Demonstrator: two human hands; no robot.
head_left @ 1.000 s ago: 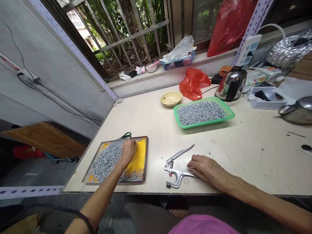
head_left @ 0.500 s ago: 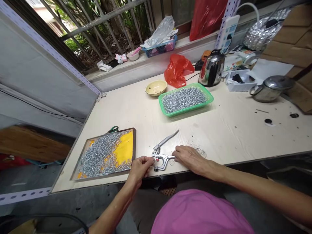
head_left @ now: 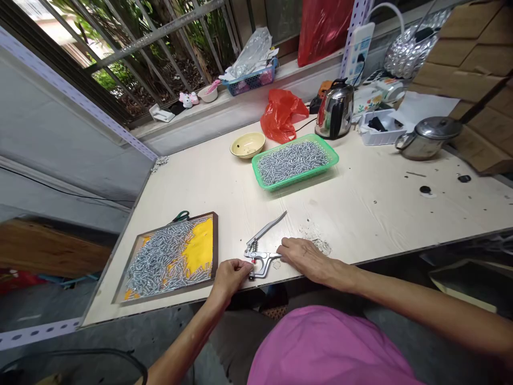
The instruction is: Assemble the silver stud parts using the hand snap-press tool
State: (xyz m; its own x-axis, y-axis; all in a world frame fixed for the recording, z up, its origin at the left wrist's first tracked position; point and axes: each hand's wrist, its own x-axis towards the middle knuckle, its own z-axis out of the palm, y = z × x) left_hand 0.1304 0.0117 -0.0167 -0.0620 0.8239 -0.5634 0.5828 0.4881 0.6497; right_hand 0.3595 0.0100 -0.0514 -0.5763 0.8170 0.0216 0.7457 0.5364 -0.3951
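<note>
Silver snap-fastener pliers (head_left: pixel 260 259) lie near the table's front edge, with the upper handle raised and a spring showing near the pivot. My right hand (head_left: pixel 302 258) is closed around the end of the lower handle. At the jaw, my left hand (head_left: pixel 234 274) pinches with thumb and forefinger; what sits between the fingertips is too small to make out. Left of that hand is a shallow tray (head_left: pixel 215 243) with a yellow lining, covered by many small silver metal pieces (head_left: pixel 160 259). A green basket (head_left: pixel 297 182) farther back holds more such pieces.
Behind the basket are a cream bowl (head_left: pixel 247 145), a red plastic bag (head_left: pixel 280 115) and a steel kettle (head_left: pixel 335 109). A lidded steel pot (head_left: pixel 428 139) stands at the right near cardboard (head_left: pixel 468 64). Green-handled scissors (head_left: pixel 181 216) touch the tray's back edge.
The whole view has shifted slightly, so things appear a little farther left. Both hands keep their places at the pliers, and the upper handle stays raised.
</note>
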